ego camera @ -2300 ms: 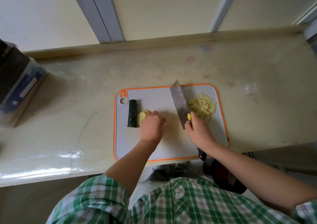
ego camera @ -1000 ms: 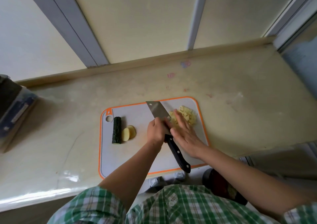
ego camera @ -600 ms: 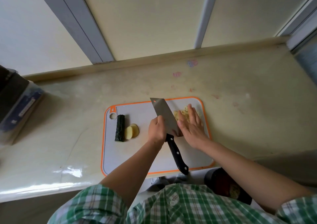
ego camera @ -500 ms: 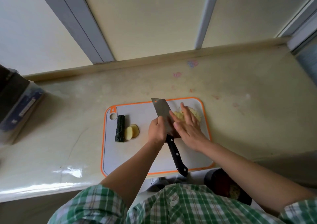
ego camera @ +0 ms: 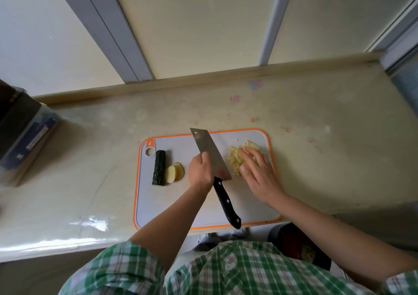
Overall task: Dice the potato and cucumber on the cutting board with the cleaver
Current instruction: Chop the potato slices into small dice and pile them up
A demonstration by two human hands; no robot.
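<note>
Cucumber (ego camera: 159, 168) lay along the board's (ego camera: 176, 204) left edge, nearest the left grip (ego camera: 201, 170) holding the cleaver (ego camera: 209, 150); right grip (ego camera: 260, 174) pressed flat on dice (ego camera: 233, 161).

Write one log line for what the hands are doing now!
left hand: holds cleaver | right hand: flat on diced potato | cucumber, potato slices: not diced, on board

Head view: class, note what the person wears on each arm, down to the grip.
Short green-and-white checked sleeves, left sleeve and right sleeve, cover only the upper arms. Forearms are uncovered. Left grip and right grip show no gloves; no watch or bands visible.
</note>
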